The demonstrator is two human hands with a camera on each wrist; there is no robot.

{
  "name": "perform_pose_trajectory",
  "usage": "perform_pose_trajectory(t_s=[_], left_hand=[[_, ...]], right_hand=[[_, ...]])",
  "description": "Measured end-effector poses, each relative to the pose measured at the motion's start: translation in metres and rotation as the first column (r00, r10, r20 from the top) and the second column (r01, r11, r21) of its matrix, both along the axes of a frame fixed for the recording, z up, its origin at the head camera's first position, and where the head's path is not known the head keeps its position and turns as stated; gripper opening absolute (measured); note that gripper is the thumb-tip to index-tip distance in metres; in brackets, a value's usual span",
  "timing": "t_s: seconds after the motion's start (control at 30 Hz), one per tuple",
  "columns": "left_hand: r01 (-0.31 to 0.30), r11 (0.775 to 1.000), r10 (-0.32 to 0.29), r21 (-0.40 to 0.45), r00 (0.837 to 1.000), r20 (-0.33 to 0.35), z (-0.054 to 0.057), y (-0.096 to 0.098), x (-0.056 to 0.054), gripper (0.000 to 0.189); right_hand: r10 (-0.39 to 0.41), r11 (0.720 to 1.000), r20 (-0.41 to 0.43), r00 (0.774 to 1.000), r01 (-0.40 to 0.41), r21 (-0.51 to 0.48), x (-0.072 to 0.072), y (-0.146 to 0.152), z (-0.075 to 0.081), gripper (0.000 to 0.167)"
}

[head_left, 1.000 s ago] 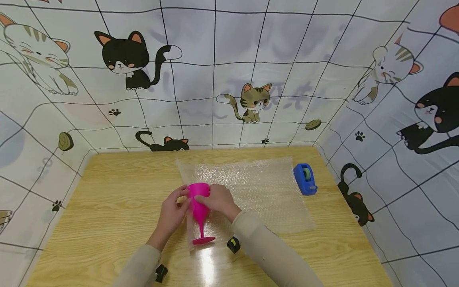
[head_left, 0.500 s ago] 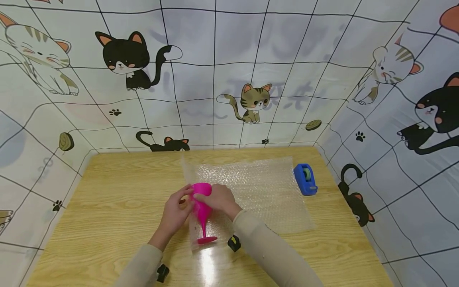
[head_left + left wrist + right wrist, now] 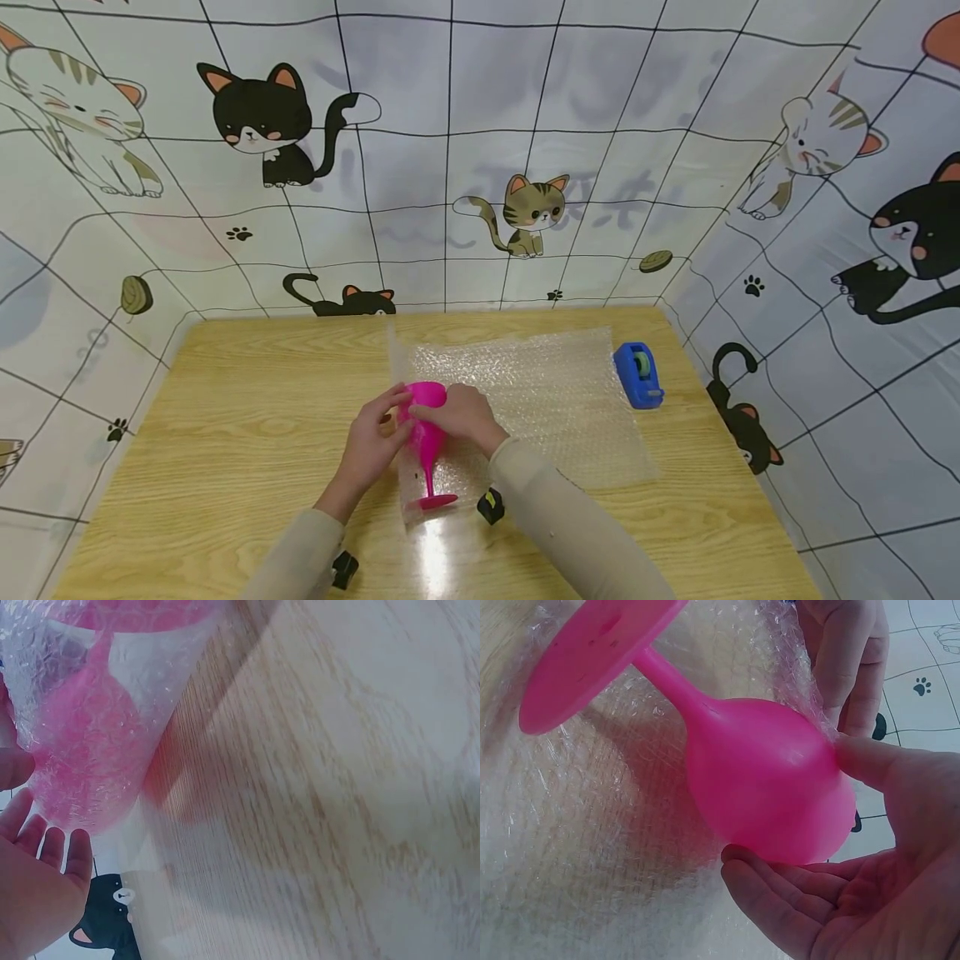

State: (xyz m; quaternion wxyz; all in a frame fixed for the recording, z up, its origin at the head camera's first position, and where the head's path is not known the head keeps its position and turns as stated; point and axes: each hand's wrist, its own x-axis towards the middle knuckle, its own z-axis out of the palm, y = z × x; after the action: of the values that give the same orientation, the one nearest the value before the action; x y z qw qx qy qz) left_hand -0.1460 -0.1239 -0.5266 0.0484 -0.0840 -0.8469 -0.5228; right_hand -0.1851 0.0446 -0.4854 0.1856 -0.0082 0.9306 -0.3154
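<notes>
A pink cup is over the left end of the bubble wrap, its bowl gripped by the right hand; the left hand holds bubble wrap against it. By the bubble wrap's right edge sits a tape dispenser; beneath, a wood-grain table; beyond, cat-print walls.

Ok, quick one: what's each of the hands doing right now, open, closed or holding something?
Left hand: closed, holding the bubble wrap against the pink goblet.
Right hand: closed, holding the pink goblet by its bowl.
</notes>
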Motion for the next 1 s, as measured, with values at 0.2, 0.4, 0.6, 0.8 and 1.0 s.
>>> perform_pose_trajectory(t_s=[0.2,0.4,0.6,0.8,1.0], left_hand=[[-0.02,1.0,0.02,0.013,0.998,0.057,0.0026,0.0019,0.001,0.048],[-0.037,0.999,0.037,0.003,0.998,0.052,0.0038,0.0021,0.0018,0.048],[-0.041,0.998,0.044,-0.037,0.996,0.076,0.0021,0.003,0.0014,0.046],[-0.037,0.999,0.039,-0.019,0.994,0.107,-0.0009,0.0037,0.0019,0.047],[-0.022,0.999,0.016,0.043,0.991,0.136,-0.0028,0.004,0.0027,0.049]], right_hand=[[-0.014,1.0,0.009,1.0,0.014,-0.011,-0.0001,0.0001,0.0005,0.063],[-0.026,0.999,0.015,1.0,0.027,-0.021,0.0002,0.0011,-0.0002,0.065],[-0.018,1.0,0.019,1.0,0.019,-0.025,-0.0014,0.0046,-0.0034,0.067],[-0.032,0.998,0.048,0.998,0.035,-0.057,-0.0014,0.0068,-0.0037,0.068],[-0.043,0.996,0.063,0.997,0.048,-0.078,0.0005,0.0078,-0.0022,0.069]])
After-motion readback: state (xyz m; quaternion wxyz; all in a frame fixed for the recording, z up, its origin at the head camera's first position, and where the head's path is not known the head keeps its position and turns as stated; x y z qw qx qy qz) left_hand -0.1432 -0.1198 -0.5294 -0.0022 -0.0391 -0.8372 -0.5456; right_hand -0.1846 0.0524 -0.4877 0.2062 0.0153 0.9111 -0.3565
